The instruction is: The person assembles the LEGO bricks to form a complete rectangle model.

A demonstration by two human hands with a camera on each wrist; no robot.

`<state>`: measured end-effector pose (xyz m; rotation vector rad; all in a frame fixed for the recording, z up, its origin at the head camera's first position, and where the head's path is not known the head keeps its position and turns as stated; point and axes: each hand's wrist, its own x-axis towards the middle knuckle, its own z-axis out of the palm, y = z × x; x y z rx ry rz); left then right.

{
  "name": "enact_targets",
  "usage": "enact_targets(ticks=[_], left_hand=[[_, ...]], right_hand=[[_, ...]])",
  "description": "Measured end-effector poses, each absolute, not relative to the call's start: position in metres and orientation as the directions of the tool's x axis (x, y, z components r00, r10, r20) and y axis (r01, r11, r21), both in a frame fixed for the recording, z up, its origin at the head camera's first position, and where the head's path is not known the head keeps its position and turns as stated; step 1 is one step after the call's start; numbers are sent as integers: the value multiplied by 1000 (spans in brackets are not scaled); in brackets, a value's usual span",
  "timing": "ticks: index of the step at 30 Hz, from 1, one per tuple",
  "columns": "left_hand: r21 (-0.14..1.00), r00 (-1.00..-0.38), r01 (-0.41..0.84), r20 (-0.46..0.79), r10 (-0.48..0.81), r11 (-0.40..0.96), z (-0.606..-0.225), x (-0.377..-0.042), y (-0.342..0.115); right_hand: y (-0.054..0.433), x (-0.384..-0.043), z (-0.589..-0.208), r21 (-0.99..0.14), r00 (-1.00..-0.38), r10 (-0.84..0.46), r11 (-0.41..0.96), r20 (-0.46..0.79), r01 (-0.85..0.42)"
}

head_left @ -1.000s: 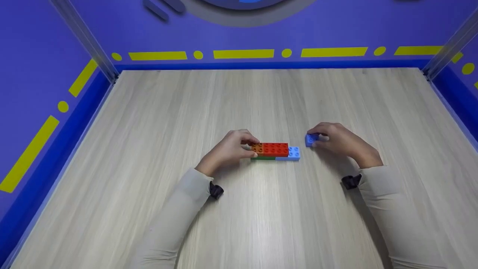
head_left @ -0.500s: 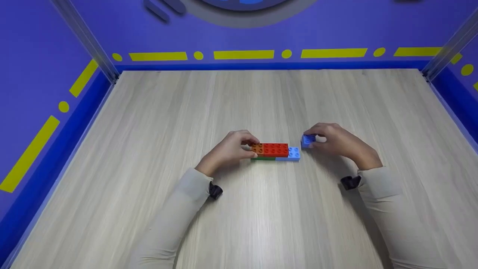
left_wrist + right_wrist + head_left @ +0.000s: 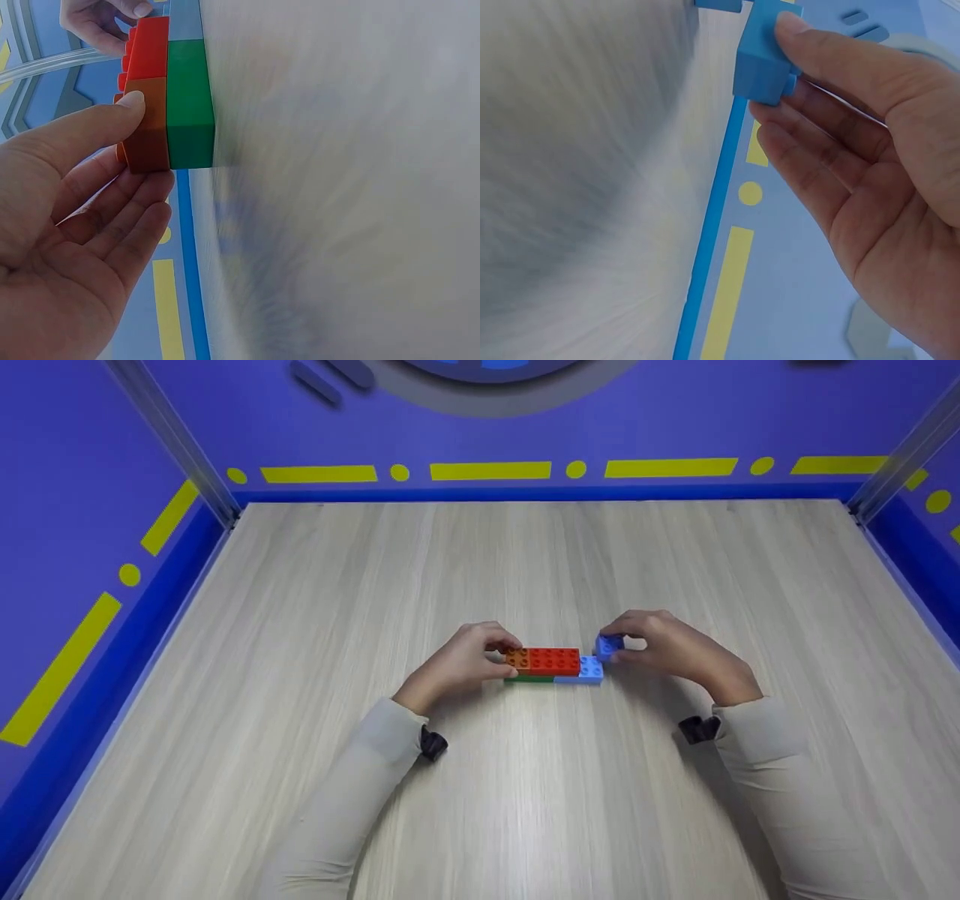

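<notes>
A two-layer row of toy building bricks lies on the table. Its upper layer has an orange-brown brick (image 3: 147, 135) at the left and a red brick (image 3: 553, 661) beside it. Below them are a green brick (image 3: 190, 105) and a light blue brick (image 3: 591, 668), whose studs show at the right end. My left hand (image 3: 466, 660) pinches the orange-brown brick between thumb and fingers. My right hand (image 3: 667, 649) pinches a small blue brick (image 3: 769, 52), held slightly tilted close over the far right corner of the light blue brick.
The wood-grain table (image 3: 480, 810) extends around the bricks on all sides. Blue panels with yellow marks (image 3: 491, 471) stand along its back and sides. Each wrist carries a dark strap mount (image 3: 433, 743).
My right hand has moved left with the small blue brick, from beside the row to its right end. The left hand and the row have stayed in place.
</notes>
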<state>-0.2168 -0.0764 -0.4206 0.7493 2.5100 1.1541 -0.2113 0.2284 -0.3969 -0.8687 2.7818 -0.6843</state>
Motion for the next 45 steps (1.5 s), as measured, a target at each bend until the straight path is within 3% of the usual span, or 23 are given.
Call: enact_targets(ticks=[45], left_hand=[[774, -835, 307, -60, 547, 554, -421, -215, -76]], right_hand=[[211, -202, -397, -469, -754, -657, 661, 17, -587]])
